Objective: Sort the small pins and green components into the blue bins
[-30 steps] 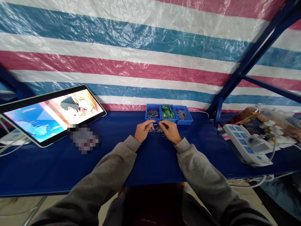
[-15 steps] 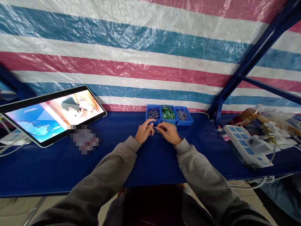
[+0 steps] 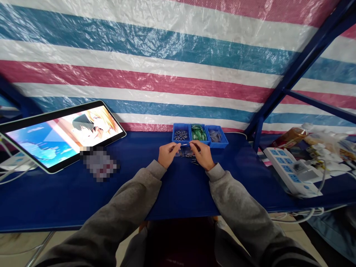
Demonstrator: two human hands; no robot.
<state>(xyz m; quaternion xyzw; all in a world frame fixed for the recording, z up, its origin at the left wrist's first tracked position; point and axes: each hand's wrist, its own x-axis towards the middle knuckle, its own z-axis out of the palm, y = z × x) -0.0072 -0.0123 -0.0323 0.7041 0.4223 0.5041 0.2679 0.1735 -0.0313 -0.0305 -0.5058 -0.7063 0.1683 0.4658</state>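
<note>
Above the blue table (image 3: 183,193), the left hand (image 3: 167,155) and the right hand (image 3: 203,154) hold a slim metal piece (image 3: 184,144) between them. Thumb and fingers of each hand seem to pinch one end, so the piece lies across the gap, at the fingertips; whether it is one part or two joined, I cannot tell. Under it, near the fingers, some loose dark pieces (image 3: 192,159) lie on the table, partly hidden. The work seems in its middle: this piece is not yet put down, and the left bin (image 3: 181,125) contains many small metal parts, the middle bin (image 3: 205,142) green material, the right bin (image 3: 226,141) translucent material.
</note>
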